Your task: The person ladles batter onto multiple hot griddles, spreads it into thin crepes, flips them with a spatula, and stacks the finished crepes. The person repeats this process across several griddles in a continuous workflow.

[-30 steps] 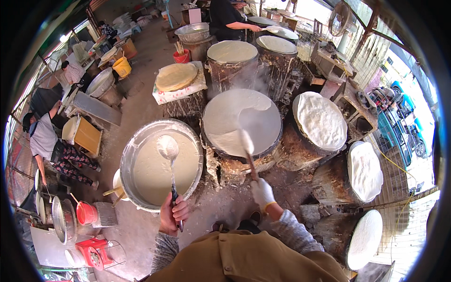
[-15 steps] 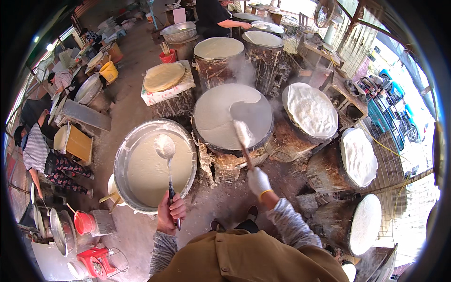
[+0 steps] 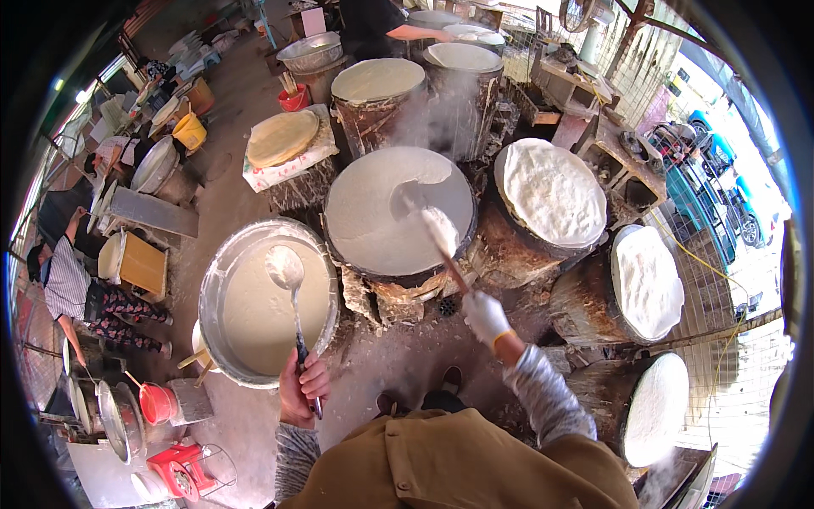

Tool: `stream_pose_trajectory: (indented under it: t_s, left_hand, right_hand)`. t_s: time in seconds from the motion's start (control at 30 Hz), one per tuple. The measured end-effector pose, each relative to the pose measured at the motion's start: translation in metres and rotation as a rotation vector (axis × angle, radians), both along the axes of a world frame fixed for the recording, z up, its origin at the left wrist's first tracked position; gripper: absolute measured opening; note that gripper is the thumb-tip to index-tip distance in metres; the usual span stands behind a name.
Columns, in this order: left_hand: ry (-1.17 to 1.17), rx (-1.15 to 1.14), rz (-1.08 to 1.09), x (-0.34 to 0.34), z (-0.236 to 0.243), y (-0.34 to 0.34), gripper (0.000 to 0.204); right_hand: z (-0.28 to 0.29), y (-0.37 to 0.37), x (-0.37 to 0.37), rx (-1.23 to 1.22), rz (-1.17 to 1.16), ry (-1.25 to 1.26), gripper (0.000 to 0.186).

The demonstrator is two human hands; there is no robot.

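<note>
My left hand (image 3: pixel 305 388) is closed around the dark handle of a ladle (image 3: pixel 285 266). The ladle's batter-coated bowl hangs over a wide metal basin (image 3: pixel 209 318) of cream-coloured batter. My right hand (image 3: pixel 487 318), in a white glove, grips the wooden handle of a spreading tool (image 3: pixel 450 268). White batter covers the tool's head, so its exact shape is hidden; it lies over the right part of a round griddle (image 3: pixel 413 199). Pale batter coats most of that griddle, with a greyer patch near its upper middle.
Right of the griddle, drum stoves carry white sheets (image 3: pixel 551 193), (image 3: pixel 647 282), and another sheet (image 3: pixel 657 409) sits lower right. Flatbreads (image 3: pixel 284 137) are stacked on a cloth-covered stand at the left. Steam rises behind the griddle. Other people (image 3: pixel 72 284) work at the left and far side.
The tool's head has moved rightward across the griddle, and the greyer patch looks smaller. The ladle stays over the basin. The whole view has shifted slightly.
</note>
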State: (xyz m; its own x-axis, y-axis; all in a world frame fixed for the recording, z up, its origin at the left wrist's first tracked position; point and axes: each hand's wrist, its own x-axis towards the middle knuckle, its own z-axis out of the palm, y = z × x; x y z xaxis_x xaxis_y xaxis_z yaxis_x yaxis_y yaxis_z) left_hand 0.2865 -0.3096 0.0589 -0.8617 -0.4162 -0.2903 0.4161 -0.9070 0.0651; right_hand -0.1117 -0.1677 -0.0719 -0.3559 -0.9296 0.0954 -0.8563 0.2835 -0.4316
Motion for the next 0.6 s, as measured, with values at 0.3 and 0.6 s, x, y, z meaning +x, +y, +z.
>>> stream_pose_trajectory:
  t_s: [0.3,0.6]
  left_hand:
    - [-0.084,0.004,0.056,-0.031,0.0,0.014,0.038]
    - [-0.044,0.056,0.08,-0.063,-0.011,0.025,0.037]
  right_hand:
    - [0.083,-0.004,-0.003,0.335,-0.15,-0.563,0.052]
    - [0.058,-0.072,-0.14,0.208,-0.277,-0.234,0.067]
